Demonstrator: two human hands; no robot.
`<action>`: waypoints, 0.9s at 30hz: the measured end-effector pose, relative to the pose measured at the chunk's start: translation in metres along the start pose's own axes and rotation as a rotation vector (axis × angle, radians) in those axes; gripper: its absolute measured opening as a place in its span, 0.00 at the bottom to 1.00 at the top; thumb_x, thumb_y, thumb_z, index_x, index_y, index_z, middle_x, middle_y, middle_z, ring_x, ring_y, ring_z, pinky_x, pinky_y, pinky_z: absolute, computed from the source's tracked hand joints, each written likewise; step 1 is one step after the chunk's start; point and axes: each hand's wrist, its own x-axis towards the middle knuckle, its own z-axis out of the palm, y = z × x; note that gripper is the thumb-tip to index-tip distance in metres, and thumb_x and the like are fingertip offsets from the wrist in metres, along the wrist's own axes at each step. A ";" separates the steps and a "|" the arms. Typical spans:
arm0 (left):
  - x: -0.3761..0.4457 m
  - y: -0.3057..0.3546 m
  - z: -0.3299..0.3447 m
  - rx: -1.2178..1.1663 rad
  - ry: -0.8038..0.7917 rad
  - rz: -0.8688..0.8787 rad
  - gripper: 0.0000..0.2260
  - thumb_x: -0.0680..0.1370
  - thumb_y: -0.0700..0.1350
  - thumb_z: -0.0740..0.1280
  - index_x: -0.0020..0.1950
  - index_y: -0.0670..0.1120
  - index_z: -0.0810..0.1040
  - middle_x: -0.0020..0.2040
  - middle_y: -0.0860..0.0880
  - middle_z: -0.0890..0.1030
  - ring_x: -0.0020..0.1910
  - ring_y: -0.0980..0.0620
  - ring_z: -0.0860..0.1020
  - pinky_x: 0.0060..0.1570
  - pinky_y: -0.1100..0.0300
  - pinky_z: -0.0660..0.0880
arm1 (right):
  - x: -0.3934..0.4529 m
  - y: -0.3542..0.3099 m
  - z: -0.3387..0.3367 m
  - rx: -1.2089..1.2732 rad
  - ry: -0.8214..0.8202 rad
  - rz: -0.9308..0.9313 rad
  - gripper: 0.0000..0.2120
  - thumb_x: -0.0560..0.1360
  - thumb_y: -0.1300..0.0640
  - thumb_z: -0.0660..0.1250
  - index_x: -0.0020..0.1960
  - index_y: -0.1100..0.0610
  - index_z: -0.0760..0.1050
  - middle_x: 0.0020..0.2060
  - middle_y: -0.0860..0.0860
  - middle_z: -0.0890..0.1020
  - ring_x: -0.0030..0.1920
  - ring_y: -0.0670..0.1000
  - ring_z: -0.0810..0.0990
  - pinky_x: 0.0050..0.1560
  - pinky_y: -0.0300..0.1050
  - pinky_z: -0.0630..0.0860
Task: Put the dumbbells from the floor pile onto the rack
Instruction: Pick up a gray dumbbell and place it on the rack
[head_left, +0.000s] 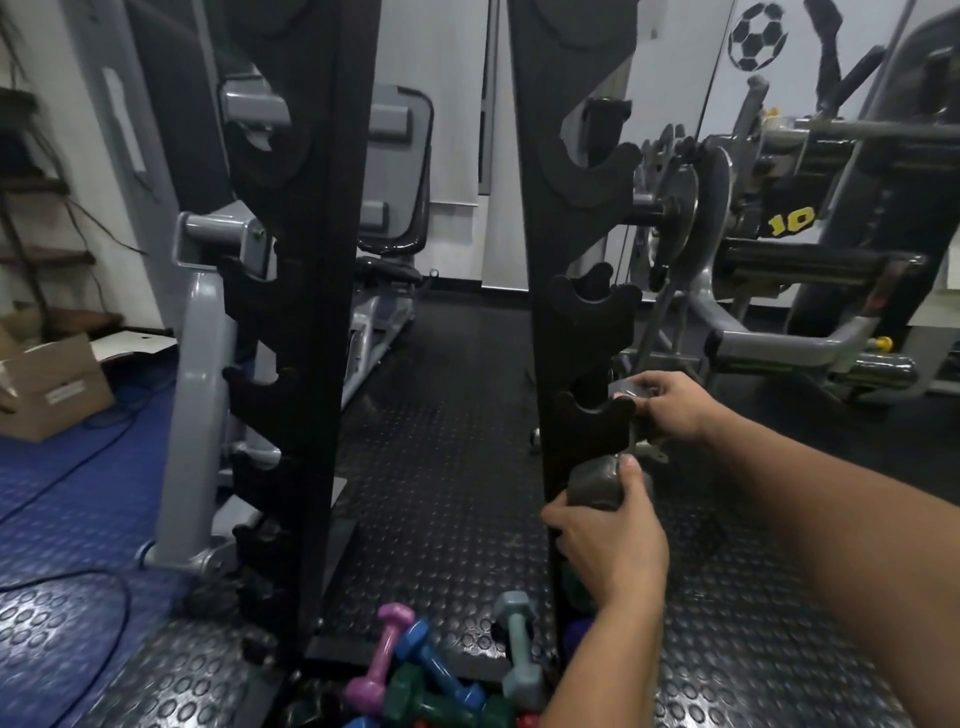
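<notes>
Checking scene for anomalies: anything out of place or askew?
Yes. Coloured dumbbells lie jumbled on the floor at the rack foot, crossing each other. An open cardboard box sits on the blue mat, far left.

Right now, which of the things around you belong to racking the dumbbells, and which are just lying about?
Part of the job:
- grey dumbbell held in both hands, left hand and right hand
- black notched rack upright
- floor pile: pink dumbbell, blue dumbbell, pale grey-green dumbbell

Just lying about:
- brown cardboard box
- grey weight machine
- black cable
</notes>
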 end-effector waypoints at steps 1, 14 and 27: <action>0.001 -0.001 0.001 -0.014 -0.006 -0.005 0.33 0.68 0.68 0.73 0.62 0.53 0.63 0.57 0.48 0.77 0.52 0.49 0.79 0.50 0.54 0.78 | 0.001 0.000 -0.001 0.002 -0.018 -0.003 0.06 0.79 0.58 0.70 0.56 0.55 0.76 0.39 0.55 0.81 0.34 0.53 0.79 0.31 0.47 0.77; 0.009 -0.003 0.007 -0.231 -0.009 -0.112 0.41 0.58 0.66 0.81 0.60 0.53 0.62 0.54 0.49 0.77 0.47 0.51 0.81 0.47 0.55 0.83 | 0.017 0.006 0.003 0.547 -0.173 0.209 0.20 0.81 0.45 0.59 0.60 0.59 0.79 0.49 0.58 0.81 0.43 0.57 0.77 0.39 0.48 0.68; 0.014 -0.005 -0.017 -0.396 -0.078 -0.243 0.40 0.62 0.57 0.84 0.65 0.46 0.68 0.58 0.45 0.76 0.47 0.51 0.80 0.43 0.56 0.84 | 0.024 0.000 0.031 0.573 -0.280 0.273 0.38 0.76 0.27 0.54 0.54 0.60 0.82 0.49 0.57 0.86 0.48 0.55 0.84 0.47 0.48 0.76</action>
